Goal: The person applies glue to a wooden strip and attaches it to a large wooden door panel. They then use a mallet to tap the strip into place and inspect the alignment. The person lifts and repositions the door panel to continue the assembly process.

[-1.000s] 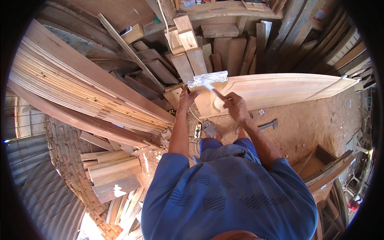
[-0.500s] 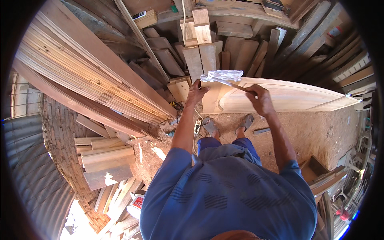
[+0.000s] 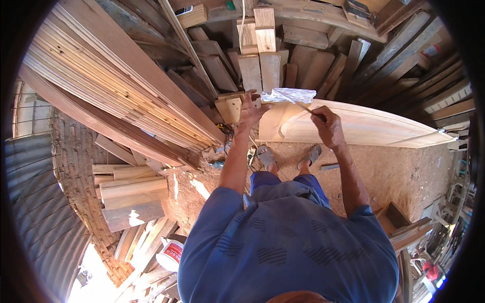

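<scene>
My right hand is closed around a narrow flat-bladed tool, whose exact kind I cannot make out. The tool's pale tip reaches the crinkled, shiny whitish bundle at the top edge of a wooden panel. This panel stands on edge in front of me and has a curved raised moulding. My left hand is open, fingers spread, beside the panel's left end and close to the bundle. It holds nothing.
Long stacked boards slope along the left. Upright offcuts crowd behind the panel. Sandalled feet stand on the dirt floor. A white bucket sits lower left, near a pile of planks. A wooden box lies at right.
My left hand has come off the panel's corner and its fingers have spread. The tool in my right hand has tilted more steeply against the bundle. The whole view has shifted slightly.
</scene>
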Tool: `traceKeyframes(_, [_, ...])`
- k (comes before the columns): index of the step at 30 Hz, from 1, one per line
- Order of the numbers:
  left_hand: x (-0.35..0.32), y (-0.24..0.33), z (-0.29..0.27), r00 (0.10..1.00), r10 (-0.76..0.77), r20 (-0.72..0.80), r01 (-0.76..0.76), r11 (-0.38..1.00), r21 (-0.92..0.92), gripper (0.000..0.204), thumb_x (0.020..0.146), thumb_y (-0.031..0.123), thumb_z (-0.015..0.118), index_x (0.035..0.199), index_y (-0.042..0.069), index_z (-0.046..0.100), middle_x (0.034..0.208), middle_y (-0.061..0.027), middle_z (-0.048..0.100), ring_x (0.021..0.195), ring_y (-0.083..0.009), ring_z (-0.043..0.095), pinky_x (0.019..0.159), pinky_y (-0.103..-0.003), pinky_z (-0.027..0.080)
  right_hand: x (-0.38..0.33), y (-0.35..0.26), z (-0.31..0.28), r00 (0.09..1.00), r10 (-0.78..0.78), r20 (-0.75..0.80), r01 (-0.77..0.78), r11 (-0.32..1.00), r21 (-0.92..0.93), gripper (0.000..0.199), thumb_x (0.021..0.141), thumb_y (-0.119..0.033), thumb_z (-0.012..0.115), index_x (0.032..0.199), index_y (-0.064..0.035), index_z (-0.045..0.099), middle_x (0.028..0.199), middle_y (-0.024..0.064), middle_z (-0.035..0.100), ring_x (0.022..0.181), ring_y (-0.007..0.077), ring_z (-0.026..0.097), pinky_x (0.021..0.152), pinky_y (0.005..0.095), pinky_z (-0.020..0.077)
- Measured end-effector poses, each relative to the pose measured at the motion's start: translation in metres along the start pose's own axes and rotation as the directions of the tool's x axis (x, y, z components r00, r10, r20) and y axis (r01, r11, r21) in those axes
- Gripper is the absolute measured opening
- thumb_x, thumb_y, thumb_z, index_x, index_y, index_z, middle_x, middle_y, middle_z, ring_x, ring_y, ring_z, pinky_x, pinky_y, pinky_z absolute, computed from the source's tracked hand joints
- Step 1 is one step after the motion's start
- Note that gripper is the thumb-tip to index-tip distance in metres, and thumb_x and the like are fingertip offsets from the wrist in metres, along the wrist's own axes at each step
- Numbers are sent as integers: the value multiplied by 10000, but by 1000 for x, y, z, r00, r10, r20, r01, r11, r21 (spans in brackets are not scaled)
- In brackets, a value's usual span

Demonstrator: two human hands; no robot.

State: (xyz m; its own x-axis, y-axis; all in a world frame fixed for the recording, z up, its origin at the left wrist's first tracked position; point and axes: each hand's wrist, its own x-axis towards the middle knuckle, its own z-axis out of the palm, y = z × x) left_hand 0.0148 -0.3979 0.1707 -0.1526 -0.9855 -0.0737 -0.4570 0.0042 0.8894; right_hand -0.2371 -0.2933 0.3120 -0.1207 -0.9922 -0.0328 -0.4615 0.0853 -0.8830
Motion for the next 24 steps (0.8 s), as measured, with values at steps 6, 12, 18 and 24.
traceKeyframes(6, [10,35,-36,973,-192,131,229,892,-391,798,742,217,822,1357,93,329,1034,-113,621,922,-203,626,802,-353,549,-2,1,-13,999,47,13,-45,995,-84,132,866,-103,624,936,9,612,699,96,623,626,153,564,599,306,454])
traceKeyframes(12, [-7,-1,-33,919,-377,119,343,610,-715,705,849,171,719,1404,82,294,1082,-146,604,972,-228,613,869,-402,544,-1,-4,30,982,171,76,-170,985,-18,166,876,-138,590,951,4,636,739,113,672,668,199,637,638,338,493])
traceKeyframes(18, [-17,-38,-13,953,-198,229,290,812,-506,797,813,205,765,1440,90,287,1196,-132,581,1053,-209,589,822,-339,514,0,13,22,940,310,139,-300,950,-88,199,852,-176,569,903,-4,656,734,137,676,681,248,651,654,351,498])
traceKeyframes(24, [-11,-16,-15,951,-112,287,197,938,-285,671,832,165,727,1405,63,392,1161,-122,574,994,-196,610,829,-317,516,-7,37,-76,980,182,-85,-201,883,-424,169,840,-204,608,881,-57,680,788,150,680,762,325,658,700,400,508])
